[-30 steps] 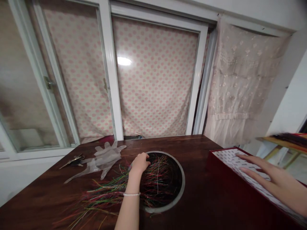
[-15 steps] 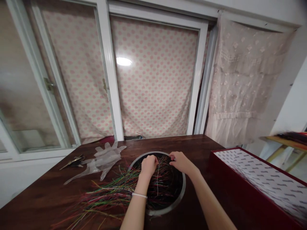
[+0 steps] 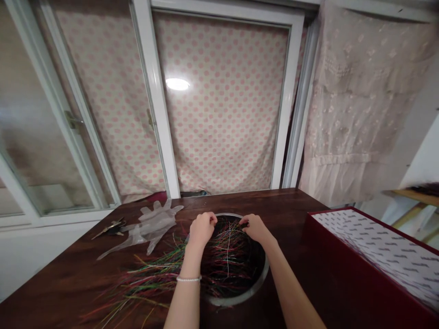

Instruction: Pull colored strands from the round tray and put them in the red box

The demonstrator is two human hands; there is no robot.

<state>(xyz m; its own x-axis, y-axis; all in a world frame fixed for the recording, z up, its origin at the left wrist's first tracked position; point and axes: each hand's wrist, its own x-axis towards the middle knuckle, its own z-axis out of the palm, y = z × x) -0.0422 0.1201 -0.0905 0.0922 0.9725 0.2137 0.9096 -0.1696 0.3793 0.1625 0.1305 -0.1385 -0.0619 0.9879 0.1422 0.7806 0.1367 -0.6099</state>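
Observation:
A heap of thin multicoloured wires (image 3: 154, 269) spreads from the table's left side into a round dark recess with a grey rim (image 3: 236, 299). My left hand (image 3: 203, 227), with a beaded bracelet (image 3: 188, 279) at the wrist, hangs over the recess's far left edge. Its fingers are curled together, and what they hold, if anything, cannot be made out. My right hand (image 3: 256, 228) hovers at the far right edge, thumb and fingers bent into a pinch near the wire ends. Between both hands a pale wire (image 3: 228, 256) lies across the others.
Left of the wires lie a crumpled clear plastic glove (image 3: 151, 226) and dark-handled scissors (image 3: 111, 227) on the brown table (image 3: 274, 201). A dark red box (image 3: 343, 256) with a patterned white inside stands at the right. Behind is a curtained sliding window (image 3: 222, 105).
My left hand has moved left, apart from the right hand, uncovering more wires between them. The fingers of my right hand have drawn in. The view has shifted slightly.

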